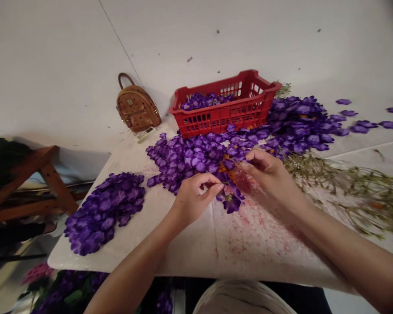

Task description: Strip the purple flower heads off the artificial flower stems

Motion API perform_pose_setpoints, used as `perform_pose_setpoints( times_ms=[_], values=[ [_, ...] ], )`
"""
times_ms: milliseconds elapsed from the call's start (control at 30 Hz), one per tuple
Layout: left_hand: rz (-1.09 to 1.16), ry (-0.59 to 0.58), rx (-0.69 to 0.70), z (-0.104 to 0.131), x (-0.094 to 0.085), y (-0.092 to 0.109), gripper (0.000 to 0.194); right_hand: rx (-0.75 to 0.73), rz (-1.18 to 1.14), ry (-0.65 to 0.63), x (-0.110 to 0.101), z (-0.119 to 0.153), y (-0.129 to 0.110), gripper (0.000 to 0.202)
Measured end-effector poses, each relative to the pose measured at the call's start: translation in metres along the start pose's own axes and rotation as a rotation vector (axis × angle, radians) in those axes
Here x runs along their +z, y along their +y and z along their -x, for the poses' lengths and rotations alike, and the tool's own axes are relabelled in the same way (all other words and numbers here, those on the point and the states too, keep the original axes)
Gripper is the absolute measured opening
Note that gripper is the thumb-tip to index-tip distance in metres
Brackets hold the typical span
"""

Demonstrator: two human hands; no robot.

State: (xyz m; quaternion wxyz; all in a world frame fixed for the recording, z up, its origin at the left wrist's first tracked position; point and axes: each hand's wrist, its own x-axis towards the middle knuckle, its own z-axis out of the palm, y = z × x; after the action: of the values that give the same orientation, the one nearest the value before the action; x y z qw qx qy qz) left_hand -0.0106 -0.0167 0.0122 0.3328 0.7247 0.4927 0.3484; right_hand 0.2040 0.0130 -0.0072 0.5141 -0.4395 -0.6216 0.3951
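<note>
Over the middle of the table, my left hand (pixel 196 196) pinches a small sprig of artificial purple flowers (pixel 232 203) between thumb and forefinger. Its dark purple blooms hang just right of the fingertips. My right hand (pixel 268 174) is closed in a pinch a little farther off to the right. Whatever lies between those fingertips is too small to make out. Small orange flower centres (pixel 223 168) lie between the two hands. Just beyond them spreads a wide heap of loose purple fabric petals (pixel 190 159).
A red plastic crate (pixel 222 120) holding purple flowers stands at the back. Left of it leans a brown backpack (pixel 137 107). Another purple petal pile (pixel 105 213) sits near the left edge, and a darker one (pixel 298 120) at right. Bare green stems (pixel 356 187) cover the right side.
</note>
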Motion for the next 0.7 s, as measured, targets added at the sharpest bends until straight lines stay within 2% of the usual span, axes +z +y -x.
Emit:
perform_pose_setpoints(
  times_ms=[167,333,533,700],
  values=[
    [0.097,0.086,-0.027,0.000,0.005,0.001,0.013,0.082,-0.123,-0.032,0.002,0.004,0.001,0.027],
    [0.077,0.147,-0.025,0.001,0.012,0.005,0.014,0.084,-0.168,-0.110,0.011,0.011,-0.009,0.024],
    [0.025,0.175,0.024,0.000,0.017,-0.002,0.016,-0.004,-0.025,-0.102,0.019,0.014,-0.016,0.020],
    [0.007,0.178,0.026,0.002,0.018,-0.002,0.015,0.006,0.045,-0.094,0.021,0.016,-0.009,0.018]
  ],
)
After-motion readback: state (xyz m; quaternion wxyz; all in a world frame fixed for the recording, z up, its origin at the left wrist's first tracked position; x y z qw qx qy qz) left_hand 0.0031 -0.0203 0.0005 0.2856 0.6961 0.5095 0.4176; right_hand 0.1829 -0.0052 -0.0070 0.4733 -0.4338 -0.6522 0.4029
